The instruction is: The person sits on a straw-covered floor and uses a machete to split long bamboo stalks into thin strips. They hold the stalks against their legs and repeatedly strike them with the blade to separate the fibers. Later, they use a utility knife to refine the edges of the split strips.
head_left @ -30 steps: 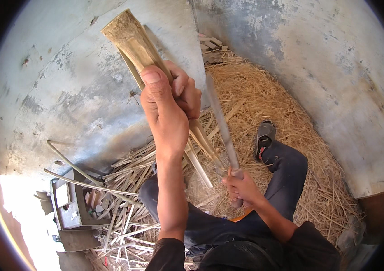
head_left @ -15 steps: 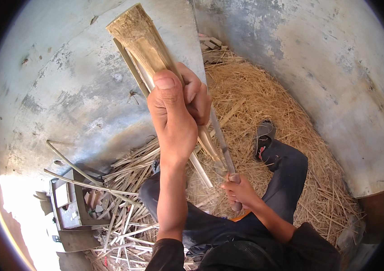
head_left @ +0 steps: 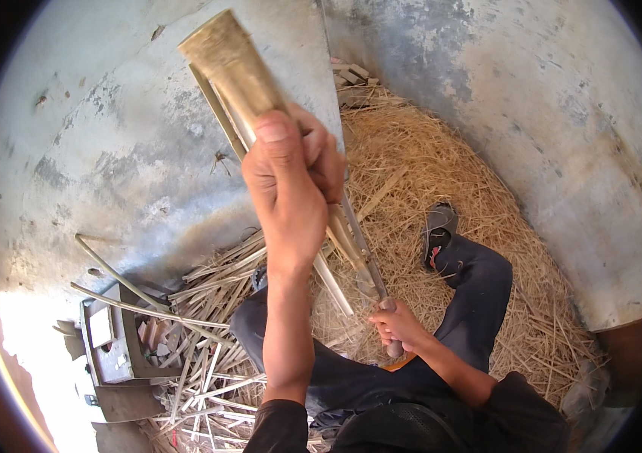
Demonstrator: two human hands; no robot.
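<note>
Knife [head_left: 358,235] and right hand [head_left: 400,328] differ most from a second ago: the blade now sits farther left, close along the split bamboo piece [head_left: 238,72], where it stood well apart. Left hand [head_left: 287,177] has shifted slightly right, bamboo with it.

Largest first. Two mottled grey-blue walls, left [head_left: 147,136] and right [head_left: 524,151], meet in a vertical corner beyond the hands. A heap of straw-coloured shavings [head_left: 426,158] covers the floor on the right. Dark-trousered legs [head_left: 479,302] spread at the lower middle, one knee bent out to the right. Pale split strips [head_left: 207,370] lie in a tangle left of them, beside a grey box [head_left: 117,366] holding fragments.

Bamboo slants through the left fist, thick cut end up and left, thin split end down toward the right hand. Left fingers curl tightly round it, thumb flat along its face. Right fingers wrap the knife's rounded handle, blade pointing up. Whether blade touches bamboo, cannot tell.

Edges and room: left wall backs the bamboo's upper end; distance unclear. Widest gap lies right of the blade, over the shavings, toward the right wall.
</note>
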